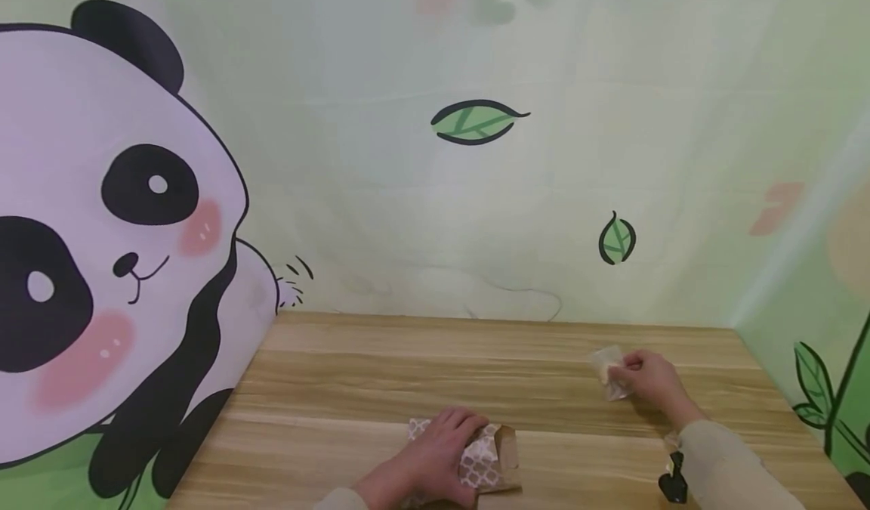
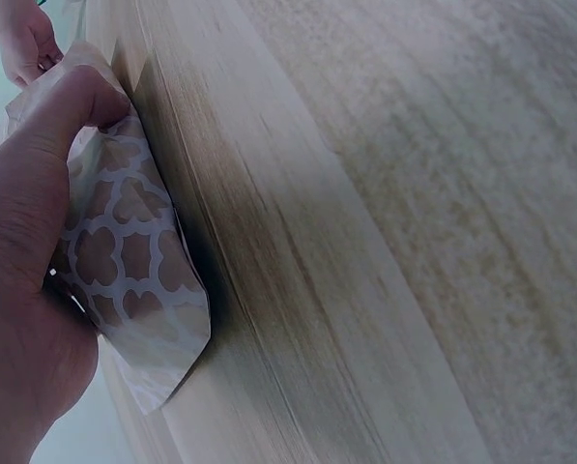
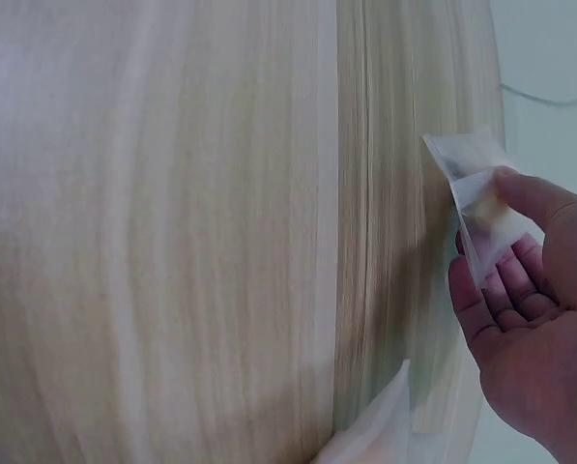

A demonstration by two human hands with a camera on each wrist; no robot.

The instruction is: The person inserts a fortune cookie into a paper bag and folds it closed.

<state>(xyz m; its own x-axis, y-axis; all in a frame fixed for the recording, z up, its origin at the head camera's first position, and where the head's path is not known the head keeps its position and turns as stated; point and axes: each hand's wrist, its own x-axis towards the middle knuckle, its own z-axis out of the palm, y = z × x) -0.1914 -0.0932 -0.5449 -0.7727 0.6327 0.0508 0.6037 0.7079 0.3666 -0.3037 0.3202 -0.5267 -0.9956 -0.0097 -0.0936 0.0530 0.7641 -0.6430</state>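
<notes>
The right grip (image 1: 654, 384) pinches a translucent packet (image 1: 607, 362) over the bench (image 1: 381, 366), while the left grip (image 1: 440, 453) clasps a patterned paper package (image 1: 484, 468), its open end to that grip's right. Light pressure and a steady clasp would likely spare both from crumpling.

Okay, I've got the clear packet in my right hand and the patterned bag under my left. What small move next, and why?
I'd probably bring the packet to the patterned bag's brown end: your right hand pinches it, your left holds the bag, and that end looks open.
</notes>
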